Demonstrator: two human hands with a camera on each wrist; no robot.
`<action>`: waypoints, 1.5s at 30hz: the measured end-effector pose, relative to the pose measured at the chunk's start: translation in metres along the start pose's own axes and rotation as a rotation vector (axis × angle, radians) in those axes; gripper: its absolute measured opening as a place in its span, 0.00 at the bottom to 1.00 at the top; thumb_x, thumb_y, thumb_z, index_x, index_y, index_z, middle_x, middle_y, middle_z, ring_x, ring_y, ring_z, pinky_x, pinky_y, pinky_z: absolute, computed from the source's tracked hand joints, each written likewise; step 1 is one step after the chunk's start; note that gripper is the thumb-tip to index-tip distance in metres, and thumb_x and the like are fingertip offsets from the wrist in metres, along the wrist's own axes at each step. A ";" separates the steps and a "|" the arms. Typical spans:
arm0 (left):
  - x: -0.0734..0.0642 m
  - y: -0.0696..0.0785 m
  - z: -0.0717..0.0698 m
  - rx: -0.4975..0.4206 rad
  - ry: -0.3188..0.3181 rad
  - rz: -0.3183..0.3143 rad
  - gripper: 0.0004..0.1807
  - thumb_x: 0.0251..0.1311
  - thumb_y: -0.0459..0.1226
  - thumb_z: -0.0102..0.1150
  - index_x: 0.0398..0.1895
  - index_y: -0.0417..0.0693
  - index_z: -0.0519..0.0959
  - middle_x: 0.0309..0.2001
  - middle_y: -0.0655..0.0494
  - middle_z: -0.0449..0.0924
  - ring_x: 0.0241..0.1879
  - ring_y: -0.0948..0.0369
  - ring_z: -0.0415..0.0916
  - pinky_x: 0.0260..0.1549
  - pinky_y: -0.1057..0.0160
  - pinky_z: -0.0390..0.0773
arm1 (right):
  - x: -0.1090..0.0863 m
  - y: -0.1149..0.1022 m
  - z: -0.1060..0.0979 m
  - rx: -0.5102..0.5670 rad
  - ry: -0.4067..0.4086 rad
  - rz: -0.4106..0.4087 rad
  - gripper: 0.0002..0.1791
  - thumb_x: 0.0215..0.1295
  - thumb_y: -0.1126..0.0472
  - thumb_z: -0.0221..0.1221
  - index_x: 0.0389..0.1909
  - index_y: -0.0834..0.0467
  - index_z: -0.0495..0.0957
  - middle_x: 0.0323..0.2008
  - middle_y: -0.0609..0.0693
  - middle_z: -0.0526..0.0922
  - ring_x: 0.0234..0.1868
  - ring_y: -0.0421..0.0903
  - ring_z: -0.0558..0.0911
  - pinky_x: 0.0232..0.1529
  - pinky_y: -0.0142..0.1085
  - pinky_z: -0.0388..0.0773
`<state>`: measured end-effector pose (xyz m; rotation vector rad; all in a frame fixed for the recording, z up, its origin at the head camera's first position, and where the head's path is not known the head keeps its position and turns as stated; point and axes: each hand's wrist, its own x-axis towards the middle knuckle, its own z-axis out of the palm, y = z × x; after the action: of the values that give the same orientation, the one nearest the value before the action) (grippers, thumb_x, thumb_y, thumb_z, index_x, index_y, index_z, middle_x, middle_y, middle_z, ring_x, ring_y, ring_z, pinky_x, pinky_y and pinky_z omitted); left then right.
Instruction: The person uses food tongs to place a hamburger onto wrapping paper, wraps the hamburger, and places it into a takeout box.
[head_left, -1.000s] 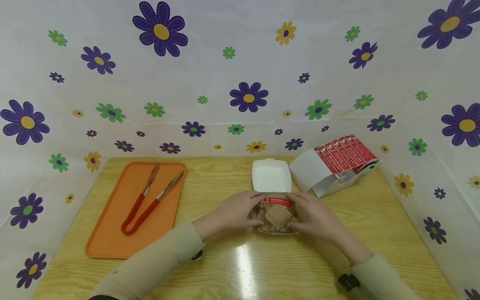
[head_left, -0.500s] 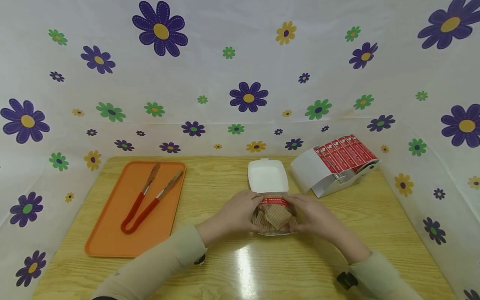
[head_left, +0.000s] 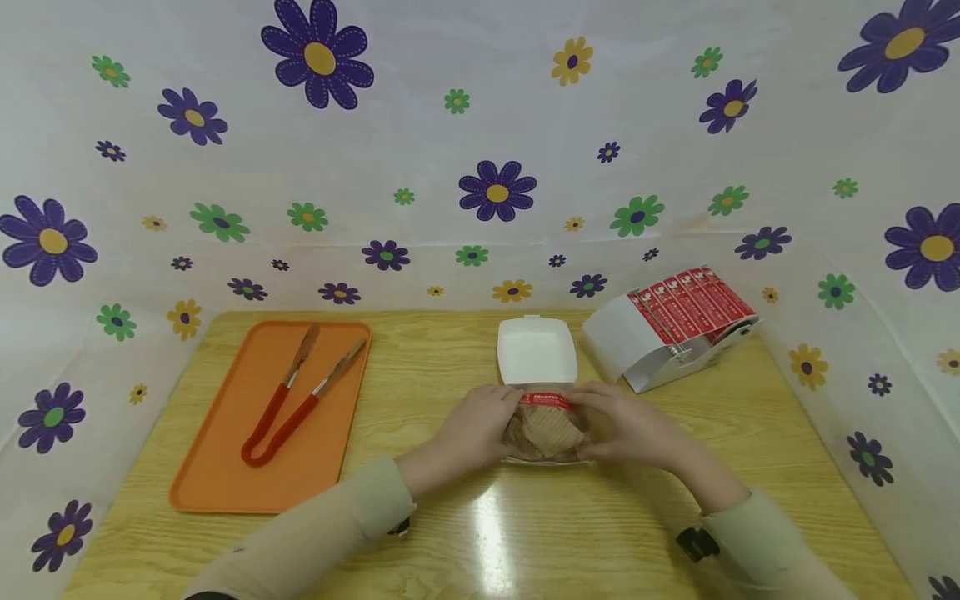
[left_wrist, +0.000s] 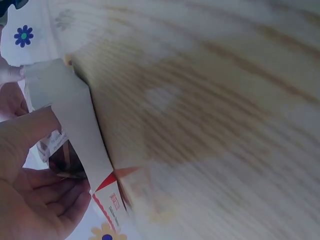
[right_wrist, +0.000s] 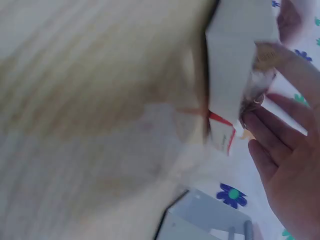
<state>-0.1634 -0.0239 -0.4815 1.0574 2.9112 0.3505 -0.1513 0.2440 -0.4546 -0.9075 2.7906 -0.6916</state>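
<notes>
A package wrapped in brown striped paper (head_left: 553, 432) with a red label strip sits in the bottom of a white clamshell box, whose lid (head_left: 536, 350) stands open behind it. My left hand (head_left: 480, 423) holds the package from the left, thumb at the near side and fingers at the far side. From the right, my right hand (head_left: 637, 429) grips it the same way. Both wrist views show the box wall (left_wrist: 80, 125) close against the wooden table, with my fingers reaching in over its rim. Much of the package's sides is hidden behind the hands.
An orange tray (head_left: 217, 475) at the left bears red-handled metal tongs (head_left: 281, 433). Right behind the box stands a white cardboard holder (head_left: 618, 342) with several red packets (head_left: 693, 304). A white sheet with printed flowers (head_left: 420, 167) surrounds the table (head_left: 420, 550).
The box shifted slightly left a moment ago. Its wrapping paper now looks flatter and tucked lower between my hands, which stay at its two sides.
</notes>
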 end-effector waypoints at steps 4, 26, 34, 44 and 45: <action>-0.003 -0.008 -0.003 -0.023 -0.022 -0.006 0.49 0.53 0.52 0.83 0.73 0.39 0.73 0.68 0.49 0.81 0.65 0.51 0.80 0.71 0.53 0.79 | 0.003 0.001 0.002 -0.005 -0.010 -0.007 0.47 0.49 0.55 0.83 0.73 0.58 0.76 0.68 0.58 0.81 0.68 0.62 0.80 0.67 0.61 0.80; -0.013 -0.010 0.005 0.005 0.036 -0.037 0.52 0.47 0.47 0.87 0.74 0.37 0.72 0.69 0.42 0.80 0.64 0.50 0.83 0.65 0.53 0.84 | 0.021 -0.021 0.037 -0.143 0.084 0.035 0.51 0.47 0.63 0.83 0.72 0.73 0.70 0.62 0.69 0.83 0.61 0.64 0.86 0.65 0.56 0.84; -0.013 -0.011 0.008 0.038 0.055 -0.025 0.52 0.48 0.50 0.86 0.74 0.37 0.72 0.69 0.43 0.81 0.66 0.50 0.82 0.68 0.53 0.81 | 0.020 -0.019 0.044 -0.133 0.144 0.043 0.50 0.46 0.65 0.83 0.71 0.72 0.71 0.60 0.68 0.85 0.59 0.63 0.87 0.63 0.56 0.85; -0.017 -0.022 0.000 -0.072 -0.036 0.001 0.50 0.60 0.50 0.78 0.80 0.38 0.66 0.77 0.46 0.72 0.74 0.49 0.73 0.78 0.48 0.70 | 0.015 -0.004 0.043 -0.023 0.154 0.041 0.53 0.46 0.59 0.84 0.74 0.66 0.71 0.66 0.63 0.81 0.65 0.62 0.82 0.70 0.58 0.79; -0.017 -0.023 -0.003 -0.086 -0.047 0.004 0.49 0.61 0.51 0.77 0.80 0.38 0.66 0.77 0.45 0.71 0.74 0.48 0.72 0.78 0.47 0.69 | 0.014 -0.003 0.042 0.000 0.151 0.038 0.53 0.46 0.58 0.84 0.74 0.66 0.71 0.67 0.63 0.80 0.67 0.63 0.81 0.70 0.59 0.78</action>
<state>-0.1646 -0.0524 -0.4848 1.0446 2.8251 0.4406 -0.1502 0.2177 -0.4904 -0.8325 2.9307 -0.7857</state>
